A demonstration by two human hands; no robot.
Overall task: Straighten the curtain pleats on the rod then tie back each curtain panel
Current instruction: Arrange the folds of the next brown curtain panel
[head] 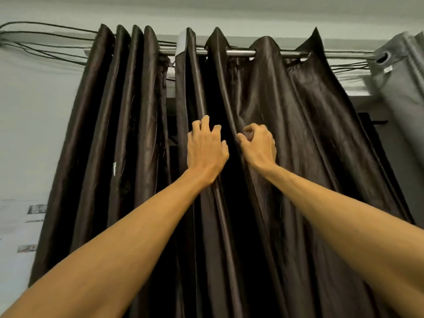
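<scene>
Dark curtain panel [286, 134] hanging unevenly from the rod [241, 53] (pleats still irregular; no tie-back visible). Left hand [206, 150] hooks curled fingers over one fold; right hand [258, 145] pinches the neighbouring fold, probably to even their spacing.

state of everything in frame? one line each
left dark panel: bunched tight, hangs loose
right dark panel: spread wider, pleats uneven, hangs loose
rod: bare between grommets
grey curtain: bunched at far right
left hand: fingers curled on a right-panel pleat
right hand: pinches the next pleat
</scene>
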